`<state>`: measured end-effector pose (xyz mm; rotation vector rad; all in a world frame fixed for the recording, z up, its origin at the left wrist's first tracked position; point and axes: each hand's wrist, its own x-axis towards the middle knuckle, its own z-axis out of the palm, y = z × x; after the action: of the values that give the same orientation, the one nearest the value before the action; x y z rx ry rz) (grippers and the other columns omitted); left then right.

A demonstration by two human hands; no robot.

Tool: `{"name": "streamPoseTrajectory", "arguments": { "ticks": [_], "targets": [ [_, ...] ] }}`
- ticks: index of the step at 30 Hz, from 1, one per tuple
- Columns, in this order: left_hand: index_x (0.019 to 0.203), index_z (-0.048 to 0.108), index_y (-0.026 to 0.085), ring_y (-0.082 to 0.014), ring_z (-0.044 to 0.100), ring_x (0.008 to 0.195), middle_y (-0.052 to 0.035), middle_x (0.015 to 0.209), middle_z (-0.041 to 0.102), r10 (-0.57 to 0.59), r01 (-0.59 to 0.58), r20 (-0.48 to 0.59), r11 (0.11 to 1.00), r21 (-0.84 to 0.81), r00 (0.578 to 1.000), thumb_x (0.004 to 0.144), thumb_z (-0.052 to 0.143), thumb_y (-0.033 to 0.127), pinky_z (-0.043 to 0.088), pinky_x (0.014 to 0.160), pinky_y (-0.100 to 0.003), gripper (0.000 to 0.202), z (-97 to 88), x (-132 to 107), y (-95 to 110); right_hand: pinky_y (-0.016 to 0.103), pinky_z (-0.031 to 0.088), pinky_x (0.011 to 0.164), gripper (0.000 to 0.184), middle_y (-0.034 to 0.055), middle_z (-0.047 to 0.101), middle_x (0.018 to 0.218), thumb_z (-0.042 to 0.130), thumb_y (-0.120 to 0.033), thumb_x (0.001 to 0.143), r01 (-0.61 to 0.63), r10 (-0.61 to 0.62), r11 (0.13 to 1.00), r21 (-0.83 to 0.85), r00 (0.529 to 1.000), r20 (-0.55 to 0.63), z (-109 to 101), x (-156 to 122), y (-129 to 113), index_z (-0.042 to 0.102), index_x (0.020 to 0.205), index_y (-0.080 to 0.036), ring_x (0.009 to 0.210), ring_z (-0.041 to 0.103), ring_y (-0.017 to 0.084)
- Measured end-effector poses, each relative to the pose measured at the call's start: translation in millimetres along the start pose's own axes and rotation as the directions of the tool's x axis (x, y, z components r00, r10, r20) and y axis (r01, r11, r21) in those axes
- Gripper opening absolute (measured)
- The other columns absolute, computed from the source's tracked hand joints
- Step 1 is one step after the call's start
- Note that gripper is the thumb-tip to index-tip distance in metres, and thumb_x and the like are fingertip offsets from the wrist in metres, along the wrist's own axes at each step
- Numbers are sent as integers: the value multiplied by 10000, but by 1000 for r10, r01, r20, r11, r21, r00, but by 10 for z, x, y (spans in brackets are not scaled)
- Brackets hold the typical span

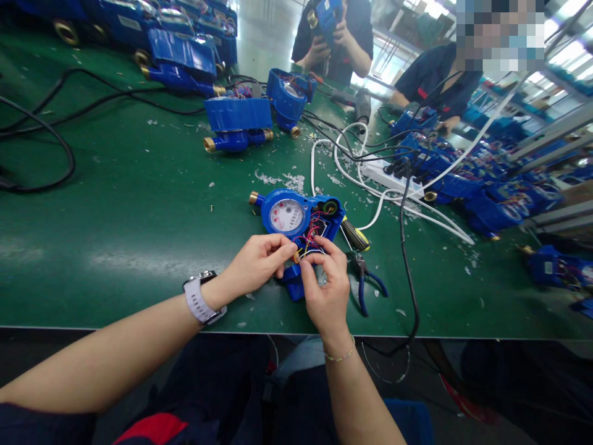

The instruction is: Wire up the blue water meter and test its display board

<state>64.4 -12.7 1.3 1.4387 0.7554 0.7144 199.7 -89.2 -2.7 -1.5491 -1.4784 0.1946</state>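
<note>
In front of me an opened blue water meter (286,216) lies on the green table, its round dial facing up. Red and other thin wires (315,227) spill from its housing on the right side. My left hand (259,262) is closed in a pinch at the housing's lower edge, by the wires. Opposite it, my right hand (327,284) pinches thin wires with thumb and forefinger. What the left fingertips grip is too small to make out. Right of the meter lie a screwdriver (356,235) with a yellow-black handle and blue-handled pliers (364,281).
More blue meters (238,123) stand at the back and left, and several crowd the right. A white power strip (391,179) with white and black cables (407,259) crosses the table. Plastic scraps (291,181) are scattered about. Two co-workers (333,37) work across the table.
</note>
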Motion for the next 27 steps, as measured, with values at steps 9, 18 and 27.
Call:
{"name": "streamPoseTrajectory", "arguments": {
  "ticks": [9, 18, 27],
  "targets": [
    [819, 624, 135, -79, 508, 532, 6, 659, 600, 99, -93, -33, 985, 145, 995, 914, 475, 363, 405, 513, -190, 288, -15, -27, 20, 467, 402, 1013, 93, 101, 532, 1266, 542, -234, 905, -106, 161, 955, 279, 970, -183, -22, -98, 263, 545, 994, -210, 1185, 522, 233],
    [850, 665, 155, -91, 477, 514, 39, 601, 575, 68, -67, 12, 900, 431, 998, 787, 662, 286, 359, 487, -196, 145, -62, -7, -32, 463, 439, 1003, 339, 139, 493, 1350, 524, -269, 907, -253, 250, 902, 349, 967, 55, 5, -210, 456, 509, 1238, -197, 1162, 545, 232],
    [767, 638, 141, -100, 497, 574, 12, 648, 594, 79, -77, 3, 954, 291, 997, 860, 554, 326, 376, 522, -201, 224, -57, 18, -64, 300, 538, 728, 338, 113, 386, 1417, 654, -237, 822, -279, 268, 906, 318, 960, 79, 8, -251, 377, 569, 1149, -224, 852, 586, 128]
  ]
}}
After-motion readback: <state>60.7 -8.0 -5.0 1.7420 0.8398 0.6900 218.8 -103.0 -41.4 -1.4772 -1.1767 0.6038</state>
